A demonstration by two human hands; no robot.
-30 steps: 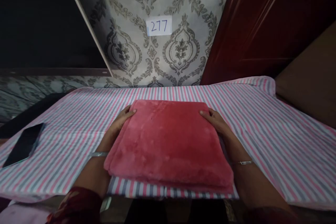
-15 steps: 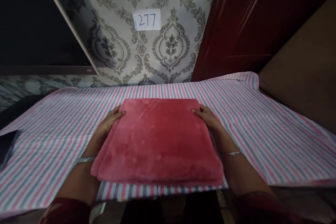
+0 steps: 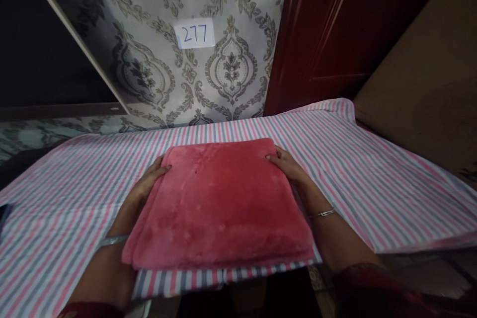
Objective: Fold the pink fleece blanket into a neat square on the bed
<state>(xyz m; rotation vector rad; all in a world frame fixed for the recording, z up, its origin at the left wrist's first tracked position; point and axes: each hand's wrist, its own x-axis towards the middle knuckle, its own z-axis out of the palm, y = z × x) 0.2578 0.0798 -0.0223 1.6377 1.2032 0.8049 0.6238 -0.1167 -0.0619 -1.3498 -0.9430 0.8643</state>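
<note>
A folded pink-red plush blanket (image 3: 219,203) lies flat in front of me on a striped cloth (image 3: 85,174). My left hand (image 3: 151,179) grips its far left edge, with the thumb on top and the other fingers partly hidden at the side. On the far right edge my right hand (image 3: 288,164) holds it the same way, thumb over the top face. Folded layers show along the left side and the near edge. Bracelets circle both wrists.
Behind the cloth rises a patterned wall bearing a paper label (image 3: 194,33) marked 277. A dark screen (image 3: 48,49) hangs at upper left. A dark red wooden panel (image 3: 328,30) and a brown board (image 3: 421,84) stand at right.
The view has shifted and tilted slightly, so the wall and screen sit further left. Both hands keep their hold on the blanket, which looks almost unchanged.
</note>
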